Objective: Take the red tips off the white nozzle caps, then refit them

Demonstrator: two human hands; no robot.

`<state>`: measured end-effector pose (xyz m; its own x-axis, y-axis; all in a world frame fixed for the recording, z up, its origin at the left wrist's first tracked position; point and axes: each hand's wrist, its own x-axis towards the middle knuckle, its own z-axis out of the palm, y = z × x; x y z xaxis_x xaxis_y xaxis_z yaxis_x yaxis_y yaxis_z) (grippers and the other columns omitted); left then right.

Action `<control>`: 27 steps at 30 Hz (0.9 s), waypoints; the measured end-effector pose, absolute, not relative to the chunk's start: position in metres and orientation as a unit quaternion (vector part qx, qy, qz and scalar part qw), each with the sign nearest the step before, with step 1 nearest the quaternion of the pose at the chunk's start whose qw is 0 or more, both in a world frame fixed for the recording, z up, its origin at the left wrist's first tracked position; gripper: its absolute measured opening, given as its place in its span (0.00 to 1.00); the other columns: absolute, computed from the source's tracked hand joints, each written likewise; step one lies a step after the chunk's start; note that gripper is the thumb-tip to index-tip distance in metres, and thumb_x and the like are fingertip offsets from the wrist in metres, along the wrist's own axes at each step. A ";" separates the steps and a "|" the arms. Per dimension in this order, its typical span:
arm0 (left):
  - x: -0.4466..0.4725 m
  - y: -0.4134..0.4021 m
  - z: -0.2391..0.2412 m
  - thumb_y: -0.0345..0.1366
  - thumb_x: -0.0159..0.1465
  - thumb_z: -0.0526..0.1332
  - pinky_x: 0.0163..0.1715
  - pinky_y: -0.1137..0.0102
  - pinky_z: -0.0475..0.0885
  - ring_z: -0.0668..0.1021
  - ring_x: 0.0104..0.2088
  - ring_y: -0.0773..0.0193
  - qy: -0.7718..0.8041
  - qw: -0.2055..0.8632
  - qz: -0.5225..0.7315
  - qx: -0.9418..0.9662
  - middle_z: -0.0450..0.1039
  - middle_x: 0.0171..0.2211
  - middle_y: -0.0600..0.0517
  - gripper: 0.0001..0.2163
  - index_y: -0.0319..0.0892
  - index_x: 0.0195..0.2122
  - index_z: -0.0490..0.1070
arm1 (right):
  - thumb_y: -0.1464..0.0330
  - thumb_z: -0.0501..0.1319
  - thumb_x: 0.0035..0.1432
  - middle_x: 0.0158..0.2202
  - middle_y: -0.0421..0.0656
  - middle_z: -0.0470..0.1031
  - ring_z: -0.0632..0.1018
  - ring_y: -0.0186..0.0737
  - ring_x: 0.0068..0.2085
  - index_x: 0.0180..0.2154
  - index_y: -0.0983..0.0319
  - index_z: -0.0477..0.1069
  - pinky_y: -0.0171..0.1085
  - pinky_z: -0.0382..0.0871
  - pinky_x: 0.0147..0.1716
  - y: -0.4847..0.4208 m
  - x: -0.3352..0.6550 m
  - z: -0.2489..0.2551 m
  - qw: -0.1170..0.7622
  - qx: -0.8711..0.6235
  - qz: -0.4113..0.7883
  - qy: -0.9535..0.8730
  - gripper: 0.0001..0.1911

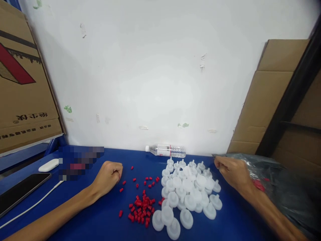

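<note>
My left hand (108, 176) rests as a closed fist on the blue table, left of the red pieces, with nothing seen in it. On the far side of the pile my right hand (233, 171) is also curled into a fist, beside a dark plastic bag; no object shows in it. Between the hands lies a heap of small red plastic caps (142, 206), several scattered loose. Right of them is a large pile of translucent white plastic discs (188, 185) with short stems, nearer my right hand. Neither hand touches the caps or discs.
A clear plastic bottle (165, 151) lies on its side against the white wall. At left are a phone (23, 190), a white case (48, 165), a white cable (32, 205) and a cardboard box (25, 97). The grey plastic bag (283, 187) and folded cardboard (263, 107) stand right.
</note>
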<state>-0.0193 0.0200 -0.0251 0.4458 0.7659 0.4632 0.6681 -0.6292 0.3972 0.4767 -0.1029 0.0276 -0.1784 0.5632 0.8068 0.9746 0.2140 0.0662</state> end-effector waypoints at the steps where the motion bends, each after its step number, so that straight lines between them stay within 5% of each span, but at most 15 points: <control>1: -0.018 0.016 -0.021 0.39 0.71 0.63 0.40 0.62 0.80 0.80 0.43 0.58 0.425 0.078 0.315 0.845 0.75 0.51 0.46 0.13 0.39 0.53 0.73 | 0.77 0.51 0.49 0.17 0.37 0.72 0.72 0.34 0.18 0.20 0.58 0.67 0.34 0.56 0.24 -0.103 0.477 0.027 0.336 -0.544 -0.311 -0.703 0.13; 4: -0.012 0.002 -0.006 0.40 0.72 0.63 0.35 0.67 0.78 0.80 0.36 0.63 0.427 0.073 0.327 0.840 0.77 0.43 0.49 0.11 0.37 0.48 0.74 | 0.77 0.51 0.50 0.17 0.37 0.72 0.72 0.34 0.18 0.20 0.58 0.68 0.35 0.57 0.24 -0.102 0.477 0.025 0.338 -0.541 -0.321 -0.700 0.14; 7: -0.005 -0.011 0.008 0.31 0.71 0.58 0.27 0.72 0.70 0.72 0.24 0.68 0.426 0.059 0.352 0.832 0.70 0.24 0.57 0.13 0.39 0.27 0.70 | 0.78 0.52 0.50 0.18 0.38 0.74 0.73 0.35 0.19 0.20 0.58 0.69 0.35 0.58 0.25 -0.102 0.477 0.025 0.337 -0.540 -0.323 -0.700 0.14; 11: 0.003 -0.020 0.018 0.21 0.50 0.48 0.24 0.70 0.60 0.68 0.20 0.66 0.416 0.047 0.373 0.828 0.62 0.16 0.56 0.11 0.42 0.15 0.58 | 0.78 0.52 0.50 0.18 0.38 0.75 0.74 0.35 0.19 0.20 0.58 0.70 0.35 0.59 0.24 -0.103 0.476 0.027 0.335 -0.541 -0.327 -0.699 0.14; 15: 0.008 -0.020 0.020 0.23 0.47 0.48 0.26 0.69 0.61 0.70 0.22 0.64 0.411 0.050 0.366 0.833 0.67 0.20 0.56 0.10 0.43 0.21 0.65 | 0.76 0.52 0.49 0.17 0.37 0.75 0.74 0.34 0.19 0.21 0.58 0.71 0.34 0.58 0.23 -0.105 0.475 0.029 0.332 -0.546 -0.326 -0.697 0.14; 20: 0.009 -0.014 0.018 0.27 0.63 0.51 0.32 0.69 0.68 0.76 0.31 0.61 0.429 0.056 0.340 0.835 0.77 0.36 0.52 0.13 0.45 0.40 0.75 | 0.77 0.51 0.50 0.19 0.37 0.76 0.75 0.34 0.21 0.22 0.58 0.72 0.33 0.61 0.24 -0.108 0.467 0.036 0.327 -0.550 -0.315 -0.701 0.14; 23: 0.008 -0.008 0.013 0.38 0.71 0.53 0.36 0.68 0.71 0.77 0.34 0.61 0.434 0.063 0.319 0.840 0.75 0.49 0.50 0.14 0.48 0.51 0.76 | 0.79 0.51 0.53 0.29 0.39 0.81 0.80 0.37 0.29 0.31 0.58 0.76 0.33 0.64 0.27 -0.113 0.454 0.046 0.324 -0.548 -0.315 -0.704 0.17; 27: 0.006 0.001 0.004 0.47 0.72 0.56 0.33 0.67 0.73 0.75 0.27 0.65 0.438 0.074 0.300 0.844 0.72 0.53 0.48 0.18 0.50 0.59 0.74 | 0.77 0.52 0.61 0.40 0.43 0.82 0.81 0.43 0.42 0.42 0.58 0.76 0.36 0.67 0.33 -0.125 0.425 0.064 0.317 -0.530 -0.306 -0.724 0.17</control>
